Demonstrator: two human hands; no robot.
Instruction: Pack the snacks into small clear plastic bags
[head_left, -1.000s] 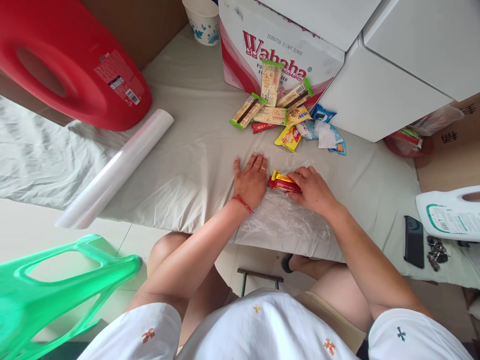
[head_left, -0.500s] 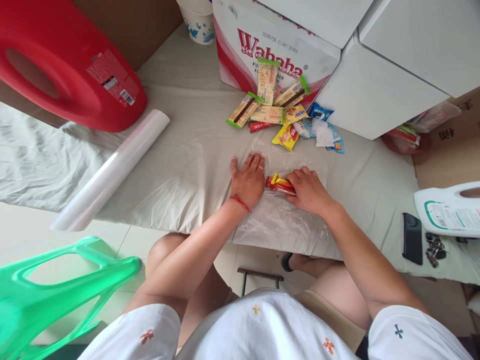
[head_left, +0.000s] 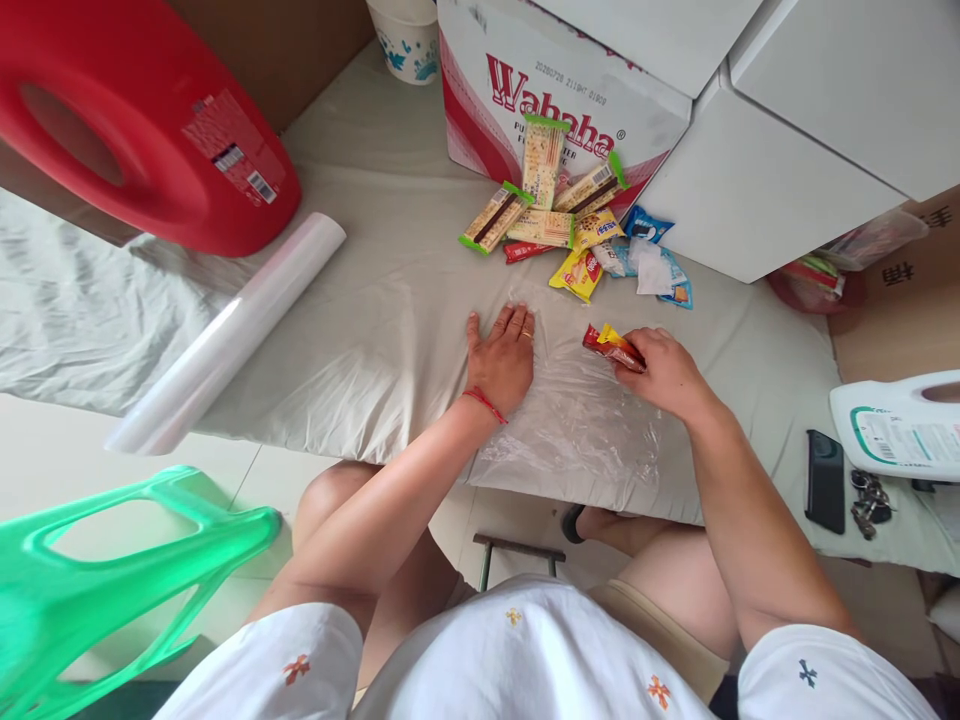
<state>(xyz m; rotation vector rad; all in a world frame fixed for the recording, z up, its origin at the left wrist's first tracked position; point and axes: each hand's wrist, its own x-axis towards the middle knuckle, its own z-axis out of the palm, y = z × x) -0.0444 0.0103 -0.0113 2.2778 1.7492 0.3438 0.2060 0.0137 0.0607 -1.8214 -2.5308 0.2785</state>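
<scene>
My left hand point(head_left: 504, 360) lies flat, fingers together, on the left edge of a sheet of clear plastic film point(head_left: 581, 425) spread on the cloth-covered table point(head_left: 390, 320). My right hand point(head_left: 664, 372) pinches a red and yellow snack packet point(head_left: 611, 347) at its right end, holding it over the film's upper right part. Behind the film lies a pile of snack packets point(head_left: 577, 225), several in green-edged, yellow, red and blue wrappers.
A roll of clear film point(head_left: 229, 335) lies at the left, with a red plastic tub point(head_left: 142, 120) behind it. A Wahaha carton point(head_left: 555, 100), white boxes point(head_left: 757, 180) and a paper cup point(head_left: 409, 40) stand at the back. A phone point(head_left: 823, 480), keys point(head_left: 870, 500) and a white jug point(head_left: 900, 425) lie right. A green stool point(head_left: 112, 570) stands lower left.
My right hand has moved the red and yellow packet to the right, away from my left hand. My left hand has stayed flat on the film.
</scene>
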